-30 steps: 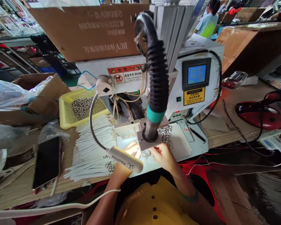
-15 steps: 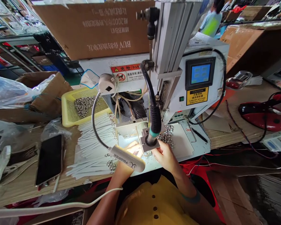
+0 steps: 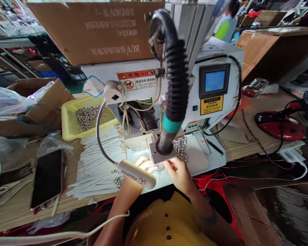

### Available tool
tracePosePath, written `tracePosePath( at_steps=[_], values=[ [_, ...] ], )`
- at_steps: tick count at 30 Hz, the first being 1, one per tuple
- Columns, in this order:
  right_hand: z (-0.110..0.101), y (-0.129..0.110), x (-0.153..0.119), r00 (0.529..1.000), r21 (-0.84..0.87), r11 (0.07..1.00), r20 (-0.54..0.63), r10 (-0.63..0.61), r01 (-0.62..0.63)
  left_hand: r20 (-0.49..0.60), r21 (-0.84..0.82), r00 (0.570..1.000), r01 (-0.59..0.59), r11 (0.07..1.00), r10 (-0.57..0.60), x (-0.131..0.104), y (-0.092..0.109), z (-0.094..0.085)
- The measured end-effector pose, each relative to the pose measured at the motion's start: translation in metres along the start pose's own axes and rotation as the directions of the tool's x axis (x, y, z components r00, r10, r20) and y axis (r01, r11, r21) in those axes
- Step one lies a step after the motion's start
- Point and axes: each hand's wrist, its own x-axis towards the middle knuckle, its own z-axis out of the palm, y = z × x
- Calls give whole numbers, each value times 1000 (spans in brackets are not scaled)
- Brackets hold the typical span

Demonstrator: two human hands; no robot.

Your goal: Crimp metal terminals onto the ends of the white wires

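Machine head (image 3: 165,150): landmark | our left hand (image 3: 144,164): left of it, partly hidden; grip unclear | our right hand (image 3: 178,172): right of it, fingers curled; contents unclear

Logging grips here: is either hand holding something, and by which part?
Cannot be told: the lamp and metal block partly obscure the fingertips of the left hand and right hand.

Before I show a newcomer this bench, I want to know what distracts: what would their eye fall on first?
Probably the thick black ribbed hose, looming centrally before the white machine. Next, the brightly lit left hand and the right hand, either side of the metal block at its foot. The yellow basket of small pieces stands out to the left.
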Motion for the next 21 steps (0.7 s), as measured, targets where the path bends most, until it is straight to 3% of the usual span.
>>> tracePosePath(
  at_steps=[1, 2, 4, 5, 8, 9, 11, 14, 17, 21],
  values=[
    [-3, -3, -5, 999, -74, 996, 14, -45, 46, -21, 61, 999, -43, 997, 45, -6, -4, -10],
    [-8, -6, -10, 996, -153, 984, 45, -82, 88, -114, 137, 991, -52, 989, 68, -14, -12, -22],
    [-23, -4, -18, 993, -306, 946, 75, -90, 109, -318, 315, 943, 7, 949, 98, -30, -33, -44],
    [-31, 0, -21, 997, -377, 922, 32, -76, 82, -355, 371, 930, 44, 927, 99, -38, -46, -54],
    [-56, 24, -20, 964, -520, 853, -251, -93, -53, -280, 476, 948, 0, 880, 151, -56, -84, -65],
    [-62, 33, -18, 948, -553, 832, -288, -137, -48, -238, 490, 956, -32, 871, 169, -61, -93, -65],
    [-67, 51, -13, 929, -603, 797, -296, -221, -2, -228, 493, 966, 11, 870, 117, -67, -103, -60],
    [-67, 68, -7, 920, -652, 756, -259, -295, 59, -237, 425, 972, 97, 900, 7, -66, -100, -55],
    [-65, 74, -6, 917, -662, 745, -238, -319, 87, -273, 384, 960, 168, 908, -62, -51, -87, -54],
    [-67, 63, -12, 912, -632, 775, -331, -242, -24, -299, 434, 952, 203, 878, -72, -19, -72, -49]
  ],
)
